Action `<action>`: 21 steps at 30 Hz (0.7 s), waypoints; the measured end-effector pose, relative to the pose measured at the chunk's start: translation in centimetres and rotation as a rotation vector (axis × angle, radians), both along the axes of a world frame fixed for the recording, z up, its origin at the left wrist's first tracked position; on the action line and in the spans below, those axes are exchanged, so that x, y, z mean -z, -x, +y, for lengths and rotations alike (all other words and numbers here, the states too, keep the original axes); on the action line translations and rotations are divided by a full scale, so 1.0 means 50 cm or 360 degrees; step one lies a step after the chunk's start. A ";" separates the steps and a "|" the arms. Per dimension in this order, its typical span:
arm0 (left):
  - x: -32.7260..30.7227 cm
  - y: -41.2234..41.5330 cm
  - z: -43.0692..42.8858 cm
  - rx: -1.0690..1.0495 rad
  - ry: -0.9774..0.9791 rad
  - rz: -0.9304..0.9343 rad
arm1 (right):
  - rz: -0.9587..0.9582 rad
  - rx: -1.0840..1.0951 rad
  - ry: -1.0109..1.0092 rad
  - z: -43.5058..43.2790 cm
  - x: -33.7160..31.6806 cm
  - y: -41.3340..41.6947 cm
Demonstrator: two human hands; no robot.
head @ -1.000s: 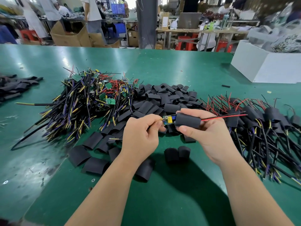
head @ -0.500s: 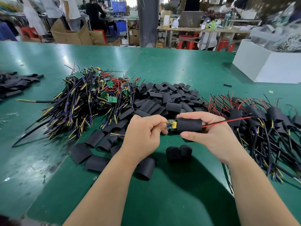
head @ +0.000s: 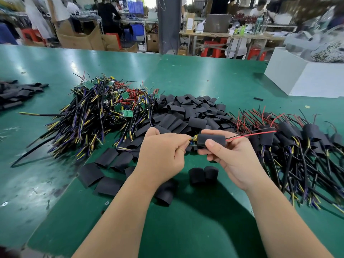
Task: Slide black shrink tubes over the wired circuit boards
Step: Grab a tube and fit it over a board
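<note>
At frame centre, the right hand (head: 232,155) is gripping the tube (head: 211,140) steady while the left hand (head: 163,155) is pinching the wires, feeding the board (head: 193,140) in, its end protruding.

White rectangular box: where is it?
Head view: the white rectangular box stands far right on the green table, behind the pile of sleeved boards.

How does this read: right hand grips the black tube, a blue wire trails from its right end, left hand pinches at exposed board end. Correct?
No: the head view shows the wire trailing from the right end of the black tube is red, not blue. The right hand grips it, and the left hand pinches at the exposed board end.
</note>
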State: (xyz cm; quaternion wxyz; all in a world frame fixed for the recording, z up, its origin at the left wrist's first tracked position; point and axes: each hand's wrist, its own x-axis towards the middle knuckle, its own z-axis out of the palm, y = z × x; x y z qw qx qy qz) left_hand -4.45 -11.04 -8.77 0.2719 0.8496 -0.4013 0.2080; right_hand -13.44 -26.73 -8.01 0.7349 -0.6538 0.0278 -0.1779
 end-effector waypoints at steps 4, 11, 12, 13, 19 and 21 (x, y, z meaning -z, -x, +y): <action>-0.005 0.002 0.003 -0.0014 -0.0019 -0.0068 | 0.0006 0.0053 0.0161 0.003 0.004 -0.002; -0.005 0.006 -0.003 -0.0003 0.0028 -0.0039 | 0.0107 0.0097 0.0354 0.003 0.006 -0.002; -0.003 0.007 -0.004 -0.0004 0.0043 -0.0029 | 0.0121 0.0110 0.0408 0.001 0.006 -0.002; -0.001 0.007 -0.005 -0.0002 0.0060 -0.0016 | 0.0127 0.0122 0.0472 -0.002 0.008 -0.003; 0.000 0.015 -0.011 0.0087 0.0225 0.0202 | 0.0152 0.0145 0.0655 -0.022 0.002 -0.001; -0.002 0.017 -0.013 0.0130 0.0262 0.0303 | 0.0132 0.0121 0.0643 -0.025 0.000 0.001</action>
